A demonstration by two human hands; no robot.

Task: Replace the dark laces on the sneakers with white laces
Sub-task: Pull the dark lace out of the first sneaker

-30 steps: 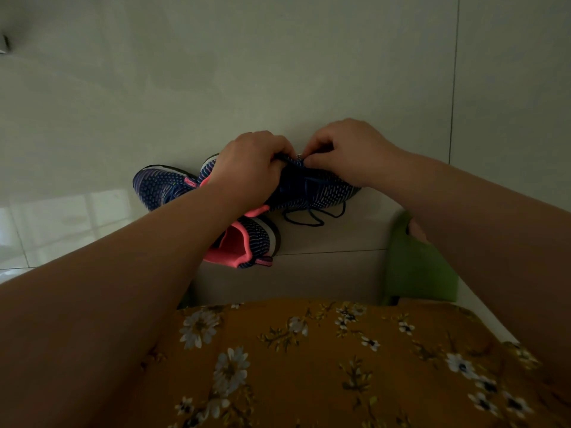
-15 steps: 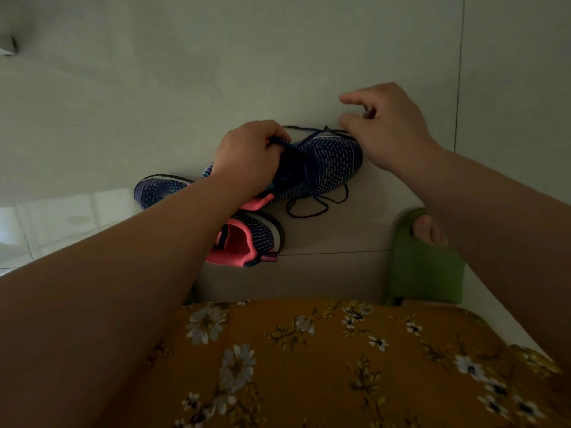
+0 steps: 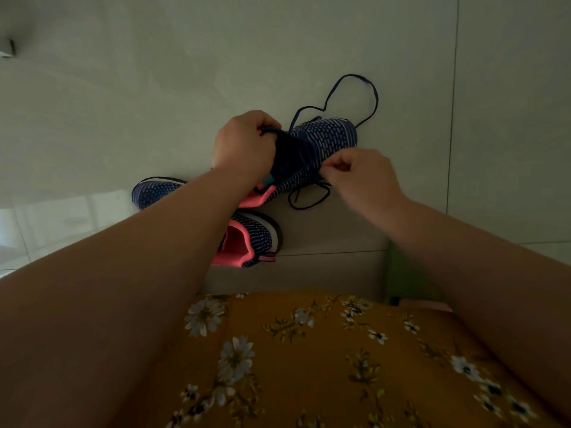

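- The sneaker (image 3: 321, 143) being worked on is dark blue knit with rows of pale dashes, a pink lining at its opening and a dark tongue; it sits raised over the pale tiled floor (image 3: 154, 88), toe pointing away from the person.
- Its dark lace (image 3: 352, 97) is partly pulled out: one long loop curls over the floor beyond the toe, and a shorter length hangs in a loop off the sneaker's right side, near the right hand.
- The left hand (image 3: 244, 146) grips the sneaker at its tongue and collar, fingers curled over the top edge.
- The right hand (image 3: 364, 177) is at the sneaker's right side, thumb and forefinger pinched together at the eyelet row; they seem to hold the lace there, though the dim light makes the strand hard to pick out.
- The second sneaker (image 3: 247, 239), same blue and pink, lies on the floor closer to the person, partly hidden under the left forearm, its pink opening facing up.
- A mustard dress with white flowers (image 3: 309, 359) fills the bottom of the view.
- Something green (image 3: 401, 282) shows beside the right forearm; too blurred to tell what it is.
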